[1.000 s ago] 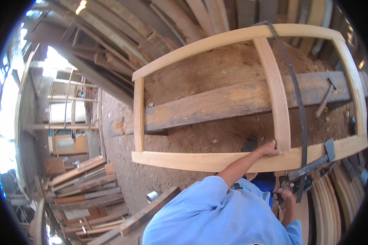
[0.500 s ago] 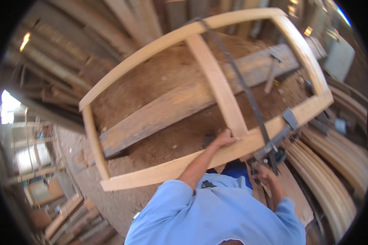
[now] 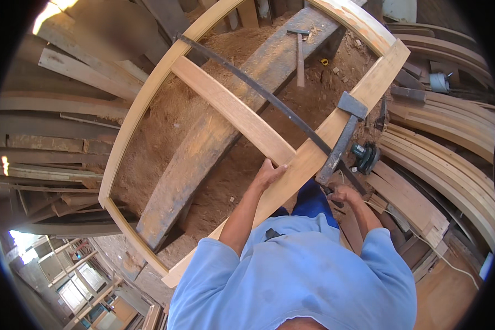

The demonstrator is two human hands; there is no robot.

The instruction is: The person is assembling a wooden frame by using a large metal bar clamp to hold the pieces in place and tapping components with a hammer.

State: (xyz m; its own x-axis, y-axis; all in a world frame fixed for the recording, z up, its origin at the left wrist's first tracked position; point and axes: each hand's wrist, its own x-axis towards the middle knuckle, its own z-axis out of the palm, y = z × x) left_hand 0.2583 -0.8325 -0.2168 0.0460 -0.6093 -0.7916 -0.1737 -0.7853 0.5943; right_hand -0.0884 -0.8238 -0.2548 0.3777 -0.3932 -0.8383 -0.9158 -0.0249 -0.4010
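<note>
A large pale wooden frame (image 3: 313,159) lies across in front of me, with a crossbar (image 3: 234,107) joining its two long sides. Over it, alongside the crossbar, runs a dark metal bar clamp (image 3: 269,99), whose heavy jaw end rests over the near rail. At the crossbar's near end, my left hand (image 3: 269,173) is closed round the wood where it meets the rail. My right hand (image 3: 344,194) is closed round the clamp's handle end, just below the near rail; its fingers partly hide the handle.
A thick worn beam (image 3: 198,148) lies under the frame on sawdust-covered ground, with a hammer (image 3: 300,60) on it. To the right are a green-and-black power tool (image 3: 366,157), a white cord (image 3: 451,264) and stacked curved boards (image 3: 440,181). More planks (image 3: 55,143) lean at the left.
My view has swung, so the frame and clamp appear turned anticlockwise and lower. Both hands keep their places, the left on the frame joint and the right at the clamp's handle.
</note>
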